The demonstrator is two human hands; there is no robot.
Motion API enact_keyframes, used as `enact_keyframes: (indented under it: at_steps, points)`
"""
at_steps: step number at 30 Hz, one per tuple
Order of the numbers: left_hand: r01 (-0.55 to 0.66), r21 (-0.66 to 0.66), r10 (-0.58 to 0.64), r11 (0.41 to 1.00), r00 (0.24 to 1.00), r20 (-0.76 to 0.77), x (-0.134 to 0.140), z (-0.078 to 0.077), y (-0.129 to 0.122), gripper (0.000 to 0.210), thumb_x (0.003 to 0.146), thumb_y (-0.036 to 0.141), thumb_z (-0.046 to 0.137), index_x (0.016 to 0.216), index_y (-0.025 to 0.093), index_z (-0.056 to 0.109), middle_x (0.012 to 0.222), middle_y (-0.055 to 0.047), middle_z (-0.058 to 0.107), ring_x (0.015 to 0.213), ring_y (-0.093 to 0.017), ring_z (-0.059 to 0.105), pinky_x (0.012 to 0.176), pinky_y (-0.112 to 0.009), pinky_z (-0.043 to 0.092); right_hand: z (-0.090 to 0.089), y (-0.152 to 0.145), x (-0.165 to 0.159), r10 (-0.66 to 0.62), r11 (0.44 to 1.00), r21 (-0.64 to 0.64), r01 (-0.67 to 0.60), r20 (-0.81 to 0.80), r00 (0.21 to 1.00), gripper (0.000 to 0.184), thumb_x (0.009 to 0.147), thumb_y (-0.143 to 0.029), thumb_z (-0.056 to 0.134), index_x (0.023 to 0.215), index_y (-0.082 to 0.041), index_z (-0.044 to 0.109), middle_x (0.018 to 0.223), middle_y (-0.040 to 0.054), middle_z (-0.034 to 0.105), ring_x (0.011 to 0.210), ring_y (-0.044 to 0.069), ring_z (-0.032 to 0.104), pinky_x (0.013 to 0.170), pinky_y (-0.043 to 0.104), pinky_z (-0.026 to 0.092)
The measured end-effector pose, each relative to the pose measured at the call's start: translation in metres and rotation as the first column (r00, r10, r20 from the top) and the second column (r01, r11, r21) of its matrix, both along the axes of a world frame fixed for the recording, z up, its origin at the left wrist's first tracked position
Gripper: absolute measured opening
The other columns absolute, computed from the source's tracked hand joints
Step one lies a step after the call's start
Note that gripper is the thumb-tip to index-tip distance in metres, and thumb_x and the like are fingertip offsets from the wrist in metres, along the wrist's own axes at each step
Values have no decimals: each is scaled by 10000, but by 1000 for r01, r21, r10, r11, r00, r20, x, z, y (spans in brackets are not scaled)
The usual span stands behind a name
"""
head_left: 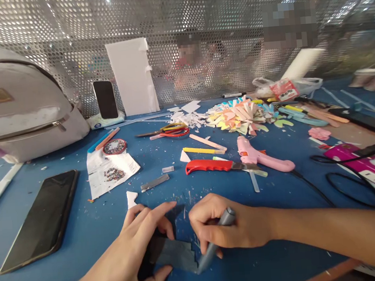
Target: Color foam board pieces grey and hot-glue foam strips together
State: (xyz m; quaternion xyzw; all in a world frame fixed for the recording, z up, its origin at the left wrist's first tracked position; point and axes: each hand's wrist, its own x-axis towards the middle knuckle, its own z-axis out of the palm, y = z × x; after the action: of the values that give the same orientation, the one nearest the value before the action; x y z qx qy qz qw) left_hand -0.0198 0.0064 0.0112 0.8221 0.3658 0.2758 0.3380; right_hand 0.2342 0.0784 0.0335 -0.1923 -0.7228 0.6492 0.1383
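In my right hand (213,225) is a grey marker (227,216), its fingers wrapped round the barrel. The marker's lower end meets the right edge of a flat dark grey piece (175,252), which has a stepped, jagged end. My left hand (143,239) holds that piece against the table, thumb at the near side and fingers at the far side, with the index finger stretched out. The piece's left part is hidden in shadow under the palm. Just beyond my left hand lies a small white scrap (132,199).
A red-handled knife (209,166) and pink glue gun (265,156) lie ahead, the gun's cord trailing right. Behind them are scissors (170,131) and a heap of paper strips (237,115). Left are a phone (41,221) and backpack (25,105); a magenta power strip (365,165) sits right.
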Motion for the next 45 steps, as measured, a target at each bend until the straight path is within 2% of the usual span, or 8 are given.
enact_keyframes:
  at_steps: [19,23,26,30,34,36,39,45]
  points:
    - [-8,25,9,1000,1000,-18,1,-1,0,829,802,48,516,1532,326,239,1110,2,619,1037,-209,545,1003,-391,371,-3,0,0,37,999,-21,-38,-9,999,443,946,-516,612,704,-145,592,619,7,600,514,93,542,501,187,407]
    - [-3,26,4,1000,999,-42,0,0,0,806,804,56,516,1518,323,255,1103,4,628,1019,-206,556,1015,-401,367,-1,1,1,-39,999,-7,39,-4,999,425,955,-512,603,755,-137,611,623,6,603,527,92,545,518,183,403]
    - [0,49,2,999,999,-39,0,0,0,810,803,52,505,1523,315,244,1091,3,631,1011,-202,560,1027,-400,365,1,1,1,12,1000,-14,-12,8,1000,477,978,-521,554,696,-138,593,596,-1,575,476,83,514,482,183,396]
    - [-8,67,12,998,999,-50,2,0,1,804,806,57,507,1522,308,240,1087,3,634,1007,-197,560,1025,-388,372,0,0,1,-73,997,3,73,-3,997,459,968,-534,563,729,-143,589,646,17,611,530,103,571,509,193,422]
    - [-13,83,17,997,998,-59,2,0,2,804,805,58,519,1520,303,243,1084,2,640,997,-193,571,1039,-389,378,-2,-1,2,-47,999,5,47,2,999,499,977,-554,539,709,-137,599,628,12,598,503,101,570,486,195,416]
    - [-16,71,23,997,995,-95,2,2,1,812,806,56,531,1515,313,232,1087,2,642,1003,-196,577,1056,-401,378,-2,-1,2,-89,996,23,89,-4,996,486,973,-554,557,722,-139,589,638,12,602,530,103,586,515,196,426]
    - [-14,40,19,999,991,-131,1,5,0,837,802,40,538,1510,331,202,1103,-5,642,1033,-206,582,1066,-417,382,-2,-1,2,-39,999,29,39,3,999,535,997,-568,500,681,-144,578,604,10,589,479,95,553,466,193,397]
    - [-11,16,12,1000,996,-88,2,5,0,831,799,32,509,1509,342,209,1102,-8,624,1025,-217,545,1045,-429,366,0,-2,2,-64,998,17,64,-5,998,553,985,-602,507,683,-145,579,613,7,581,485,98,552,472,202,400]
